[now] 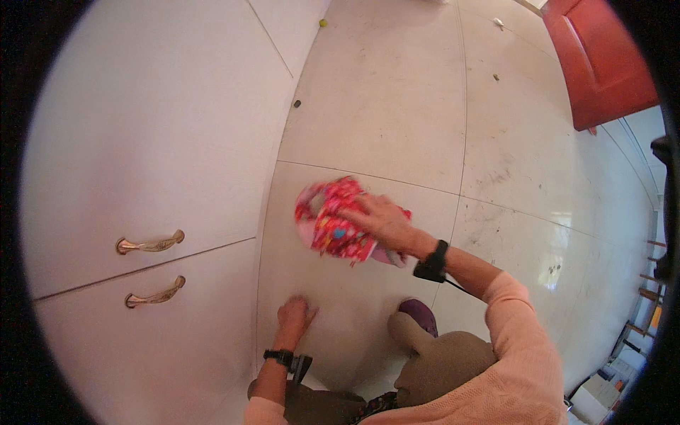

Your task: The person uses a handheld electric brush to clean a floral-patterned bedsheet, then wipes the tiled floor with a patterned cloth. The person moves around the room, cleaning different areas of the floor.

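A crumpled red cloth [340, 234] with a colourful print and pink parts lies on the tiled floor [366, 127]. My right hand [380, 218], blurred, presses flat on top of the cloth with its fingers spread; whether it grips any of it cannot be told. My left hand [295, 316] is low over the floor, nearer to me, with its fingers partly curled and nothing visible in them. Each wrist wears a black band with a small device.
White cabinet doors [175, 133] with brass-coloured handles [151, 244] stand along the left. A red door [600, 58] is at the upper right. Small debris [495, 77] and dark smudges mark the tiles. A purple shoe [419, 314] is on my foot. Boxes stand at the lower right.
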`<state>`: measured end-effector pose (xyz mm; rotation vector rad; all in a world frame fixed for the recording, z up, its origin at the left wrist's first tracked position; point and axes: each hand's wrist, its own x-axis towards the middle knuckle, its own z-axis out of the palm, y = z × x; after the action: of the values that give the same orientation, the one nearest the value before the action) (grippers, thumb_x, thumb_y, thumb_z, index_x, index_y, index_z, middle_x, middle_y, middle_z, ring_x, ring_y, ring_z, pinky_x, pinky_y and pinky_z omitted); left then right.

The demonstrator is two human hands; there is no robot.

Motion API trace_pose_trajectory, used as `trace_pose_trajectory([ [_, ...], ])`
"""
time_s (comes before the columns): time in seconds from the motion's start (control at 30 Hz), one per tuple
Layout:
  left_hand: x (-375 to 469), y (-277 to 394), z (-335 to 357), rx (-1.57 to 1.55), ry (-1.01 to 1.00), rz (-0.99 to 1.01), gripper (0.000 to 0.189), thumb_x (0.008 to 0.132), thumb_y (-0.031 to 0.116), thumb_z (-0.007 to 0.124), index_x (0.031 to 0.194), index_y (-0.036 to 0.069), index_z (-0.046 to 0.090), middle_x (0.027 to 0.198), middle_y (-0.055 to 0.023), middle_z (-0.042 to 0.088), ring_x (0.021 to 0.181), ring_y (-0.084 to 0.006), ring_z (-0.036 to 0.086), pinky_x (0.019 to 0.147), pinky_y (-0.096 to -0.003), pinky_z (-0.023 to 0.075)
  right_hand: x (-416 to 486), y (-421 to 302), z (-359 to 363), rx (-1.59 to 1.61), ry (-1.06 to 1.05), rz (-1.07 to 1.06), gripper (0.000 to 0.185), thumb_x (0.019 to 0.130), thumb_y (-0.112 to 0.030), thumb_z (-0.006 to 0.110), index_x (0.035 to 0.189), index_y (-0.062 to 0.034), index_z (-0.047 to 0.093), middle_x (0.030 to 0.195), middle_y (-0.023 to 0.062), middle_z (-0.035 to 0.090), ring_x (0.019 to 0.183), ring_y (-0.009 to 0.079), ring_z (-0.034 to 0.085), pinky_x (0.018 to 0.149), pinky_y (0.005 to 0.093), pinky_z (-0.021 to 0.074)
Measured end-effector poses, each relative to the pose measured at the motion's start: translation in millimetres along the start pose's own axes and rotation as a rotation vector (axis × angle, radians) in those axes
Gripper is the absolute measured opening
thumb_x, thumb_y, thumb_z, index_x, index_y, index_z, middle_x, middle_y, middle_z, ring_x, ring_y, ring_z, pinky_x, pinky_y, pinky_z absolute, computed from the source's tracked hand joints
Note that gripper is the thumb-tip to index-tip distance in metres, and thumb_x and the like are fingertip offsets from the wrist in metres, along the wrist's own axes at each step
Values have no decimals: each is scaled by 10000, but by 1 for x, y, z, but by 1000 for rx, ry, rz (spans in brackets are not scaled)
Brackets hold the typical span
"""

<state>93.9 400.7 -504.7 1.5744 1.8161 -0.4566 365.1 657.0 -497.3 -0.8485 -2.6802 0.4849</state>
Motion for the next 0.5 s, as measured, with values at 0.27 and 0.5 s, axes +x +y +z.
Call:
trace_pose_trajectory([
  [0.27, 126, 75, -80, 29, 112, 149, 445, 725, 388, 811, 905, 12, 656, 950, -178, 644, 890, -338, 636, 777, -429, 495, 50, 205, -18, -310, 163, 500, 360, 802, -119, 624, 1158, -151, 584, 906, 140, 655, 832, 345, 642, 690, 499, 492],
  [0.5, 140, 91, -84, 275, -124, 61, 594, 708, 516, 795, 1037, 36, 674, 1038, -124, 666, 981, -267, 637, 825, -425, 459, 29, 222, -93, -229, 432, 618, 677, 740, -304, 785, 1340, -177, 496, 1097, 168, 592, 899, 366, 625, 704, 468, 506],
])
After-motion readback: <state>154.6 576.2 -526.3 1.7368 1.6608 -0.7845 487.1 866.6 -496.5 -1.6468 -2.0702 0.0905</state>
